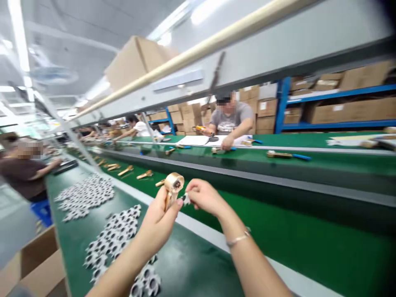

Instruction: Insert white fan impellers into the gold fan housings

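My left hand [159,218] is closed around a brass-coloured metal part [173,186] with a round hollow head, held up over the green work surface [192,268]. My right hand [202,197] pinches a small white-grey piece [186,200] right beside the brass part's head. A thin bracelet [238,238] sits on my right wrist. Below my hands lie heaps of small silver-white ring parts [111,239], and a further heap [85,194] lies farther off to the left.
A green conveyor belt [309,243] runs past on the right, carrying more brass parts [144,175]. Across it a person in a grey shirt [230,119] works at the far bench. Another person [23,169] sits left. A cardboard box [37,264] stands lower left.
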Demonstrator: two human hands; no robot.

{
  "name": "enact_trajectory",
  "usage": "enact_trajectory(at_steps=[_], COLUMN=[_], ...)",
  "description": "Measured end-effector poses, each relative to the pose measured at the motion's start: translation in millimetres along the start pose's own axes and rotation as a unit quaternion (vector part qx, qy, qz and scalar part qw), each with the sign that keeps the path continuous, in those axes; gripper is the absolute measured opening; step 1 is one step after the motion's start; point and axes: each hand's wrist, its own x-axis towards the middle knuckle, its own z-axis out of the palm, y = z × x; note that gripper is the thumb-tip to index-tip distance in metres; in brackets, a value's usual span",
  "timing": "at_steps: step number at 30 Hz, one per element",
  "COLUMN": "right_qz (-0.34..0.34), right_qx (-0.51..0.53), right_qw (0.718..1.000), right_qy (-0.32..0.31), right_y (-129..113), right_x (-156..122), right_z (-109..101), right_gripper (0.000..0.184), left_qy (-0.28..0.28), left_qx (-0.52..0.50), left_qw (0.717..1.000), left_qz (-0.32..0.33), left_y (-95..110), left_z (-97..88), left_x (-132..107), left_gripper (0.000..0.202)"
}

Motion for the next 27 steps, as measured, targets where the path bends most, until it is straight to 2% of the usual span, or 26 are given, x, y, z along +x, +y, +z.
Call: enact_trajectory(at_steps=[4, 8, 15, 27], right_qz=[-0.11, -0.166, -0.172, -0.162], right_qx=[0.021, 0.05, 0.068, 0.122], right_qw=[0.993, 0.983, 0.98, 0.977], right_qy=[0.043, 0.063, 0.068, 0.07], right_y=[-21, -33, -40, -46], right_x=[-16, -33, -38, -43], right_z=[19, 33, 40, 40], right_gripper=[0.007, 0.012, 0.01, 0.012], left_qy=[0.012, 0.014, 0.022, 0.029], left_qx=[0.055, 0.086, 0.144, 0.275], left_qw=[0.998, 0.996, 0.988, 0.956], left_qz=[0.008, 0.025, 0.05, 0.094], left_y=[-14, -19, -23, -17], left_z=[-20.9, -26.4, -30.8, -39.1], left_x=[-11, -17, -20, -18], left_gripper=[0.024, 0.02, 0.014, 0.029])
